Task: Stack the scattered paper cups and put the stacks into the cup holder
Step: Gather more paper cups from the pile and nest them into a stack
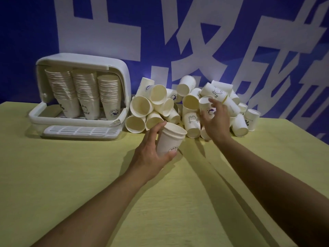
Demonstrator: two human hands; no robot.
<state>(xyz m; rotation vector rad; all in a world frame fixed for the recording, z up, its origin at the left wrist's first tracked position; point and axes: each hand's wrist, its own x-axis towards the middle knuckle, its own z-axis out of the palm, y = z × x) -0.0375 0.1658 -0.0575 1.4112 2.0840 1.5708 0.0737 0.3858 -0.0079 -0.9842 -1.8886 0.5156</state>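
Three tall stacks of white paper cups [85, 91] stand inside the white plastic cup holder [114, 68] on the yellow tablecloth [71, 175]. Right of it lies a heap of loose white paper cups [160, 104]. The left hand [151, 150] grips one printed cup [170, 139] upright; the right hand [215, 120] pinches another cup [206, 106] in the heap.

Both forearms outstretched, left hand [151, 150] curled, right hand [216, 120] curled farther forward.
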